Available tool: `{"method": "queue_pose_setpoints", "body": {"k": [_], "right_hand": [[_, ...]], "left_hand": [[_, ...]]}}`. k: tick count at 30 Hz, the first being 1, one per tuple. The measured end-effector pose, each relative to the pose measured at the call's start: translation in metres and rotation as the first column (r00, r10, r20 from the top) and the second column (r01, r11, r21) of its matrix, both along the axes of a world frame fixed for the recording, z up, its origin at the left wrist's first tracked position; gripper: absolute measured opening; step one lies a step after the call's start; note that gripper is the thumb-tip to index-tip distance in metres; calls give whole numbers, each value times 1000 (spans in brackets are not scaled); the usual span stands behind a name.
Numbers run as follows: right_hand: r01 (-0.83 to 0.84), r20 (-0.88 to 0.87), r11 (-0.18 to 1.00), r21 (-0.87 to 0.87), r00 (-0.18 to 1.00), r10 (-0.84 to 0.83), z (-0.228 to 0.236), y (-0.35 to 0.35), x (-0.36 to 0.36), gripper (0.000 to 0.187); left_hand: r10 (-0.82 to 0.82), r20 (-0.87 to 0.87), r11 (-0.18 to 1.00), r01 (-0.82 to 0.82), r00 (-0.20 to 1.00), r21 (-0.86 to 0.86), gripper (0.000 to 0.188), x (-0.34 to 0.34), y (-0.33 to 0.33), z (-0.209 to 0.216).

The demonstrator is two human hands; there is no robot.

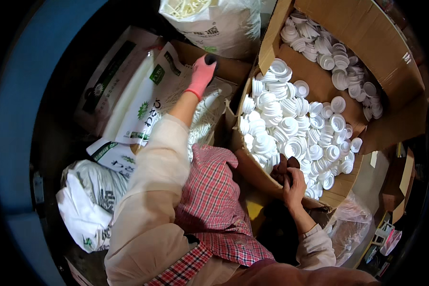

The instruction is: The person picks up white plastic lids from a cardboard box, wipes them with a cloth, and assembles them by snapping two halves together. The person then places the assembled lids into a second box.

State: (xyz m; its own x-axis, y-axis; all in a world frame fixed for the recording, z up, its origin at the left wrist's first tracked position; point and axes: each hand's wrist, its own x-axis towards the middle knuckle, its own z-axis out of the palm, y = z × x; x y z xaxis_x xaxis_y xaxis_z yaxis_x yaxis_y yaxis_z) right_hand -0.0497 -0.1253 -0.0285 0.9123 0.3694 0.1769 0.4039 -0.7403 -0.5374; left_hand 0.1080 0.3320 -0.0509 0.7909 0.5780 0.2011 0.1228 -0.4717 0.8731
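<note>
My left hand wears a pink glove and reaches into the open box of white sticks, just left of the big cardboard box; its fingertips are hidden, so I cannot tell whether it grips. My bare right hand is closed on a dark brown cloth at that box's near rim. Inside lie white plastic caps, too many to count. A second box behind holds more.
</note>
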Motion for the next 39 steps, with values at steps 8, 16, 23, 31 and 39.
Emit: {"method": "queue_pose_setpoints", "body": {"k": [8, 16, 23, 31, 39], "right_hand": [[-82, -75, 995, -53, 994, 78, 1, -4, 8, 29], [-124, -128, 990, -68, 985, 115, -1, -5, 21, 33], [-152, -136, 986, -65, 980, 142, -3, -3, 29, 34], [-139, -134, 987, -84, 983, 127, 0, -6, 24, 38], [-75, -86, 997, -14, 994, 74, 6, -9, 15, 33]], "left_hand": [[-182, -684, 801, 510, 706, 313, 76, 14, 16, -234], [-187, -609, 822, 462, 771, 333, 72, 37, 2, -275], [-213, -477, 713, 470, 853, 521, 66, 118, -4, -316], [-218, -478, 968, 250, 851, 4, 56, 94, -6, -270], [-766, 9, 611, 723, 643, 322, 81, -48, -118, 74]]}}
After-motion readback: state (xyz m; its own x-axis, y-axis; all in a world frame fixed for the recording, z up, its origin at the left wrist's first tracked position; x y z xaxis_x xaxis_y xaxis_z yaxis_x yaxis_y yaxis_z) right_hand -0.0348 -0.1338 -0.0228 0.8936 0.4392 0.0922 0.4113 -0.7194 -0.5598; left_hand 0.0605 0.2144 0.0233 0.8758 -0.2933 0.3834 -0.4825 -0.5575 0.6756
